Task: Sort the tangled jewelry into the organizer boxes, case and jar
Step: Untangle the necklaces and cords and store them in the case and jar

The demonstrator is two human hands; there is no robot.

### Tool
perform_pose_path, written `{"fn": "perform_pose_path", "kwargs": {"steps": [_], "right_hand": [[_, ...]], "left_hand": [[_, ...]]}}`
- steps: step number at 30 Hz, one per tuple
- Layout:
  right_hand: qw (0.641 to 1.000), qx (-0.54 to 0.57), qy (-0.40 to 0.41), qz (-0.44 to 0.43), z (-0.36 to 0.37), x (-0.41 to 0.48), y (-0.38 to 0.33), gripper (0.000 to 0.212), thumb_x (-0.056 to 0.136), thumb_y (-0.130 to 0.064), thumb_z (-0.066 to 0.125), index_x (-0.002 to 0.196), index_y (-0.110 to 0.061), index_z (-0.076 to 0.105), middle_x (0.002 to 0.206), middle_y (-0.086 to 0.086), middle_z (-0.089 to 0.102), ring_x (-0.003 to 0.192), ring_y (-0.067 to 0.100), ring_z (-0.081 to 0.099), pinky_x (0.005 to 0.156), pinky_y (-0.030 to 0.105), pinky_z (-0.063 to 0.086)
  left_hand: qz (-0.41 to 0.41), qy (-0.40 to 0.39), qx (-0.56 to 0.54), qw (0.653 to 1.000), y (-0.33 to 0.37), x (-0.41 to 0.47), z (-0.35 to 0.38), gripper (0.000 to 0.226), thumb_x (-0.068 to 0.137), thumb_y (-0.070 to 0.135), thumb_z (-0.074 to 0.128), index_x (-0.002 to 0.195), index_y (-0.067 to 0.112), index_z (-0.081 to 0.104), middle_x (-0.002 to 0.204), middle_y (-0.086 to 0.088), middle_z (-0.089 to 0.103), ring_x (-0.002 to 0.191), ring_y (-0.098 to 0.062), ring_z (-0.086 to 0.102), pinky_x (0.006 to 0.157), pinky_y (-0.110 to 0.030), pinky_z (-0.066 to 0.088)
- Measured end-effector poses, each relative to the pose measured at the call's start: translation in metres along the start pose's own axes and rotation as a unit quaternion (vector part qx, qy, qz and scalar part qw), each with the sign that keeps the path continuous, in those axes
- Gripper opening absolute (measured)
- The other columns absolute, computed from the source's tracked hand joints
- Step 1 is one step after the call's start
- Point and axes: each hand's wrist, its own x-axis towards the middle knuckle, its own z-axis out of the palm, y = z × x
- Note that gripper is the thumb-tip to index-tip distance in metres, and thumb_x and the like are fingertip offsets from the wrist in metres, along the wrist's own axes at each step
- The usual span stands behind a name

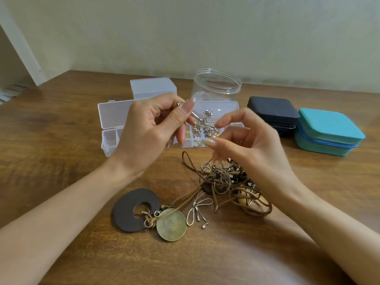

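My left hand (152, 130) pinches one end of a silver flower-charm piece (205, 122) and holds it above the open clear organizer box (112, 118). My right hand (246, 140) is raised beside the charms with loosely curled fingers; whether its fingertips touch them I cannot tell. On the table below lies the tangled jewelry (228, 182): brown cords, silver chains, a dark wooden ring pendant (131, 210), a brass disc pendant (171, 224) and a silver bow (198, 208). A clear open jar (217, 85) stands behind the organizer.
A closed clear box (153, 87) stands at the back left of the jar. A dark navy zip case (273, 114) and a teal zip case (329, 130) lie closed at the right. The brown wooden table (51, 140) runs back to a pale wall.
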Motion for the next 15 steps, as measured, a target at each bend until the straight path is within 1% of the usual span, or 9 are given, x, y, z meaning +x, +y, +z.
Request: {"fn": "perform_pose_path", "kwargs": {"steps": [2, 5, 8, 10, 12, 13, 15], "right_hand": [[0.995, -0.074, 0.035, -0.053, -0.0010, -0.0008, 0.0021, 0.027, 0.078, -0.019, 0.075, 0.096, -0.013, 0.055, 0.060, 0.007, 0.063, 0.053, 0.019, 0.058, 0.056, 0.027, 0.047], [0.978, -0.147, 0.075, -0.124, -0.0016, -0.0026, 0.0030, 0.017, 0.082, -0.017, 0.074, 0.090, -0.012, 0.060, 0.056, 0.001, 0.055, 0.051, 0.013, 0.050, 0.054, 0.021, 0.042], [0.964, -0.197, 0.090, -0.157, -0.0008, -0.0028, 0.0049, 0.012, 0.083, -0.016, 0.073, 0.087, -0.010, 0.064, 0.053, -0.005, 0.049, 0.049, 0.009, 0.044, 0.052, 0.014, 0.036], [0.954, -0.225, 0.095, -0.173, -0.0005, -0.0027, 0.0070, 0.012, 0.084, -0.017, 0.073, 0.089, -0.012, 0.063, 0.052, -0.005, 0.048, 0.047, 0.009, 0.042, 0.052, 0.014, 0.036], [0.936, -0.263, 0.113, -0.203, -0.0005, -0.0031, 0.0083, 0.015, 0.084, -0.020, 0.073, 0.092, -0.012, 0.063, 0.052, -0.004, 0.048, 0.046, 0.009, 0.041, 0.051, 0.016, 0.037], [0.922, -0.292, 0.126, -0.221, -0.0004, -0.0030, 0.0084, 0.016, 0.085, -0.022, 0.072, 0.093, -0.012, 0.064, 0.054, -0.005, 0.050, 0.046, 0.006, 0.040, 0.050, 0.017, 0.037], [0.894, -0.337, 0.147, -0.256, -0.0004, -0.0024, 0.0082, 0.016, 0.086, -0.025, 0.071, 0.093, -0.011, 0.067, 0.063, -0.008, 0.053, 0.051, -0.004, 0.038, 0.050, 0.016, 0.034]], "left_hand": [[-0.002, 0.002, 0.008, 1.000, -0.0005, 0.0000, -0.0002, 0.030, 0.093, 0.023, 0.052, 0.073, 0.004, 0.064, 0.048, 0.001, 0.056, 0.039, -0.014, 0.047, 0.043, -0.016, 0.037], [-0.005, 0.010, 0.024, 1.000, -0.0030, -0.0008, 0.0003, 0.030, 0.093, 0.022, 0.054, 0.070, 0.005, 0.064, 0.047, 0.003, 0.055, 0.041, -0.011, 0.049, 0.045, -0.014, 0.037], [0.005, 0.022, 0.048, 0.999, -0.0042, -0.0026, 0.0023, 0.031, 0.093, 0.022, 0.054, 0.070, 0.005, 0.064, 0.047, 0.004, 0.055, 0.043, -0.009, 0.052, 0.051, -0.010, 0.038], [0.015, 0.024, 0.057, 0.998, -0.0031, -0.0032, 0.0030, 0.030, 0.093, 0.022, 0.054, 0.071, 0.004, 0.065, 0.049, 0.002, 0.057, 0.045, -0.009, 0.054, 0.052, -0.010, 0.039], [0.010, 0.015, 0.038, 0.999, -0.0016, -0.0028, 0.0026, 0.029, 0.093, 0.023, 0.054, 0.072, 0.006, 0.065, 0.049, 0.002, 0.058, 0.043, -0.014, 0.052, 0.048, -0.014, 0.039], [0.005, 0.011, 0.027, 1.000, -0.0011, -0.0025, 0.0024, 0.028, 0.093, 0.023, 0.054, 0.072, 0.007, 0.065, 0.049, 0.001, 0.058, 0.042, -0.017, 0.051, 0.045, -0.016, 0.039], [-0.002, 0.009, 0.016, 1.000, -0.0006, -0.0024, 0.0025, 0.028, 0.092, 0.022, 0.054, 0.072, 0.007, 0.065, 0.049, 0.001, 0.059, 0.041, -0.017, 0.049, 0.044, -0.017, 0.039]]}}
